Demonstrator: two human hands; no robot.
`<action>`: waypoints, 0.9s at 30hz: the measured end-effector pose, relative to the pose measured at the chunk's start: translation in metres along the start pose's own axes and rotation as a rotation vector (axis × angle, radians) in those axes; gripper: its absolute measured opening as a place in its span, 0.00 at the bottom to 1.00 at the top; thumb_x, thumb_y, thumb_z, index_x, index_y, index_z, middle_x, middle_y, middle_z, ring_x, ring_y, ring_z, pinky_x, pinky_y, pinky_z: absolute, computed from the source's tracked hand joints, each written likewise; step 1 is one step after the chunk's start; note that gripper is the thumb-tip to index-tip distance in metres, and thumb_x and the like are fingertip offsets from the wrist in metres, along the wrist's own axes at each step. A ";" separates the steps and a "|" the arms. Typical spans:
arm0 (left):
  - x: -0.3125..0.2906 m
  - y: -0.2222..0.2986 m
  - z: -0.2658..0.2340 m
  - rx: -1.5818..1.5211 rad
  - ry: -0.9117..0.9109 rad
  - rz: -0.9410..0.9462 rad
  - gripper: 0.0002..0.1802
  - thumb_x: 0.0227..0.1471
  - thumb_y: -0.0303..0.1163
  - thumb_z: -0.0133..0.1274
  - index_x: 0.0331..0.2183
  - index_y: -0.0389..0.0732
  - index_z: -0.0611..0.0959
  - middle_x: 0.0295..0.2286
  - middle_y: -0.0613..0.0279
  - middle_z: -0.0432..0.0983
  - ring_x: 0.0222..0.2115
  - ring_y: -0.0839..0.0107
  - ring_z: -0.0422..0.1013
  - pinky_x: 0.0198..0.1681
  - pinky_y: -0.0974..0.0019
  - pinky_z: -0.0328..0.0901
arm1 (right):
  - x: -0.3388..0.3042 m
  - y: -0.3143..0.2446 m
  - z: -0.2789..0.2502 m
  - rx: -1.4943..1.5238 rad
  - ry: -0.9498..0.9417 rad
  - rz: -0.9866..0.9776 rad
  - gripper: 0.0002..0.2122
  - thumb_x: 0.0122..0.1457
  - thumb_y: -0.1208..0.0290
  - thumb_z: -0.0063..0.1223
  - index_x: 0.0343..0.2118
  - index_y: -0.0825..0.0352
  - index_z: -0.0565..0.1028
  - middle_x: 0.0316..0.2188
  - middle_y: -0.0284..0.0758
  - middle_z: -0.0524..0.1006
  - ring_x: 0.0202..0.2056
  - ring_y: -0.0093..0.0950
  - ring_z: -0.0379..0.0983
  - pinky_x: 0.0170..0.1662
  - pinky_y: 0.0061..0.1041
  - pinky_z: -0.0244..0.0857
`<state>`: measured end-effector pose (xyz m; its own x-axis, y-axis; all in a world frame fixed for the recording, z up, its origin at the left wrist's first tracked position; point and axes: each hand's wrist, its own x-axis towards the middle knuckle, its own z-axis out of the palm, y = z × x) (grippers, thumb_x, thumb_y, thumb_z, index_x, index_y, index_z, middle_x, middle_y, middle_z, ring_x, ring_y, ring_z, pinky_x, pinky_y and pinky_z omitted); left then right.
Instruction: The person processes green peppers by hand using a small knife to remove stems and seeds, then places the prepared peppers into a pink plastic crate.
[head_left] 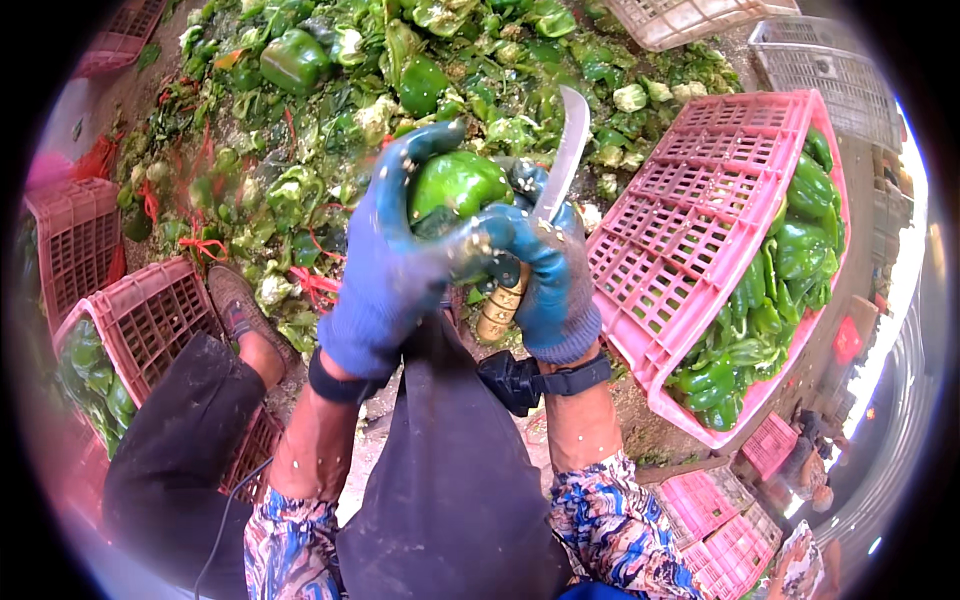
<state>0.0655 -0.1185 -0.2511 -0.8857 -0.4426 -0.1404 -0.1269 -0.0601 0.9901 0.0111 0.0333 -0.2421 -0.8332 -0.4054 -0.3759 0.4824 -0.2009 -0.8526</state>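
In my left hand (385, 260), gloved in blue and purple, I hold a green bell pepper (460, 185); the fingers wrap its left side and top. My right hand (550, 270), in a matching glove, grips a knife (567, 150) with its curved blade pointing up and away. The knife's wooden handle (502, 305) sticks out below the right fist, toward me. Fingers of the right hand also reach to the pepper's right side. Pale seeds dot both gloves and the pepper.
Beyond my hands lies a heap of pepper scraps (330, 130) with a whole pepper (294, 62) on it. A tilted pink crate (700, 230) of green peppers (790, 270) stands at right. Another pink crate (150, 325) with peppers is by my left leg. Red ties (205, 245) lie among scraps.
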 end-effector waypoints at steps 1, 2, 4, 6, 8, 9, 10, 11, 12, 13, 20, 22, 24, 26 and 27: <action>0.008 -0.005 -0.003 -0.077 -0.022 -0.034 0.39 0.49 0.39 0.76 0.58 0.38 0.79 0.55 0.55 0.78 0.55 0.65 0.76 0.60 0.61 0.70 | 0.008 0.003 -0.002 0.005 -0.078 -0.001 0.24 0.64 0.66 0.62 0.58 0.75 0.72 0.41 0.35 0.84 0.39 0.23 0.81 0.45 0.24 0.77; 0.013 -0.011 -0.004 -0.155 -0.045 -0.069 0.38 0.48 0.40 0.77 0.58 0.38 0.80 0.55 0.56 0.78 0.55 0.66 0.76 0.61 0.61 0.70 | 0.012 0.004 -0.004 0.009 -0.155 -0.003 0.31 0.65 0.62 0.60 0.65 0.76 0.66 0.44 0.38 0.84 0.44 0.26 0.81 0.53 0.27 0.77; 0.013 -0.020 -0.002 -0.156 -0.040 -0.079 0.37 0.48 0.37 0.77 0.57 0.37 0.81 0.54 0.57 0.79 0.54 0.66 0.76 0.61 0.62 0.70 | 0.010 0.007 -0.002 -0.015 -0.096 -0.014 0.28 0.66 0.60 0.58 0.61 0.77 0.71 0.45 0.39 0.84 0.43 0.27 0.82 0.52 0.27 0.77; 0.009 -0.028 0.000 -0.233 0.064 -0.078 0.37 0.47 0.36 0.77 0.57 0.37 0.81 0.54 0.56 0.79 0.54 0.66 0.76 0.61 0.61 0.70 | 0.013 0.012 -0.002 0.069 -0.152 0.046 0.16 0.67 0.65 0.60 0.49 0.75 0.81 0.42 0.35 0.85 0.41 0.22 0.83 0.45 0.23 0.78; 0.008 -0.026 -0.005 -0.148 0.068 -0.057 0.38 0.47 0.35 0.77 0.57 0.37 0.81 0.54 0.56 0.79 0.54 0.66 0.76 0.60 0.61 0.70 | 0.015 0.024 -0.004 0.033 -0.165 0.033 0.16 0.69 0.65 0.58 0.48 0.74 0.83 0.43 0.35 0.85 0.41 0.23 0.83 0.47 0.24 0.79; 0.007 -0.028 -0.006 -0.129 0.075 -0.025 0.38 0.46 0.35 0.77 0.57 0.37 0.81 0.53 0.56 0.79 0.54 0.66 0.76 0.60 0.61 0.70 | 0.014 0.030 -0.001 0.113 -0.133 0.075 0.16 0.70 0.65 0.57 0.49 0.74 0.83 0.43 0.35 0.85 0.42 0.24 0.83 0.48 0.24 0.78; 0.008 -0.030 -0.005 -0.121 0.080 0.014 0.38 0.46 0.35 0.77 0.57 0.36 0.81 0.53 0.55 0.79 0.54 0.66 0.76 0.60 0.61 0.70 | 0.014 0.031 -0.001 0.185 -0.100 0.111 0.16 0.70 0.65 0.56 0.50 0.73 0.82 0.43 0.34 0.85 0.43 0.24 0.83 0.49 0.24 0.78; 0.009 -0.032 -0.006 -0.004 0.070 0.073 0.38 0.44 0.34 0.77 0.56 0.36 0.81 0.50 0.53 0.80 0.51 0.63 0.78 0.57 0.60 0.72 | 0.011 0.032 -0.001 0.206 -0.054 0.188 0.15 0.71 0.65 0.57 0.51 0.73 0.82 0.43 0.34 0.85 0.43 0.24 0.83 0.49 0.24 0.78; 0.010 -0.033 -0.006 -0.007 0.068 0.067 0.38 0.44 0.34 0.77 0.56 0.36 0.81 0.50 0.53 0.80 0.51 0.63 0.78 0.57 0.60 0.72 | 0.012 0.039 -0.006 0.204 -0.048 0.192 0.15 0.71 0.65 0.57 0.51 0.73 0.82 0.43 0.34 0.85 0.43 0.24 0.83 0.49 0.24 0.78; 0.013 -0.032 -0.002 0.057 0.068 0.106 0.38 0.44 0.33 0.77 0.56 0.36 0.81 0.48 0.52 0.79 0.49 0.62 0.78 0.55 0.60 0.72 | 0.014 0.044 -0.012 0.318 -0.084 0.180 0.13 0.70 0.66 0.58 0.50 0.69 0.83 0.43 0.34 0.85 0.43 0.24 0.83 0.48 0.26 0.80; 0.021 -0.046 -0.011 0.184 0.012 0.280 0.42 0.42 0.35 0.79 0.58 0.37 0.79 0.51 0.50 0.77 0.50 0.59 0.76 0.57 0.58 0.71 | 0.013 0.055 -0.011 0.401 0.026 0.316 0.15 0.66 0.59 0.65 0.47 0.65 0.82 0.29 0.29 0.82 0.24 0.20 0.77 0.25 0.23 0.72; 0.026 -0.049 -0.015 0.227 -0.021 0.372 0.44 0.43 0.39 0.78 0.59 0.37 0.79 0.52 0.49 0.77 0.52 0.59 0.76 0.58 0.57 0.70 | 0.015 0.055 -0.013 0.399 0.038 0.435 0.16 0.63 0.61 0.67 0.48 0.66 0.81 0.29 0.29 0.82 0.24 0.19 0.76 0.24 0.20 0.70; 0.028 -0.051 -0.015 -0.373 -0.099 -0.096 0.47 0.44 0.48 0.76 0.61 0.37 0.78 0.53 0.51 0.77 0.53 0.61 0.76 0.60 0.57 0.70 | 0.029 0.056 -0.016 0.363 -0.079 0.326 0.16 0.60 0.63 0.68 0.47 0.66 0.82 0.30 0.29 0.82 0.24 0.19 0.76 0.25 0.19 0.70; 0.044 -0.058 -0.037 -0.135 -0.241 -0.144 0.50 0.48 0.60 0.71 0.60 0.32 0.78 0.49 0.50 0.82 0.49 0.62 0.80 0.57 0.57 0.73 | 0.033 0.059 -0.013 0.308 -0.110 0.395 0.14 0.58 0.67 0.69 0.44 0.66 0.83 0.30 0.28 0.81 0.25 0.17 0.75 0.26 0.18 0.70; 0.047 -0.053 -0.039 -0.128 -0.248 -0.184 0.47 0.48 0.58 0.70 0.58 0.32 0.80 0.47 0.50 0.83 0.47 0.63 0.80 0.55 0.58 0.74 | 0.039 0.058 -0.011 0.270 -0.184 0.380 0.13 0.56 0.67 0.71 0.41 0.66 0.83 0.29 0.28 0.80 0.25 0.16 0.75 0.26 0.18 0.69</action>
<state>0.0477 -0.1710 -0.3101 -0.9370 -0.1834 -0.2974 -0.2514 -0.2374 0.9383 0.0033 0.0152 -0.3099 -0.5356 -0.6403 -0.5505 0.8154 -0.2226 -0.5344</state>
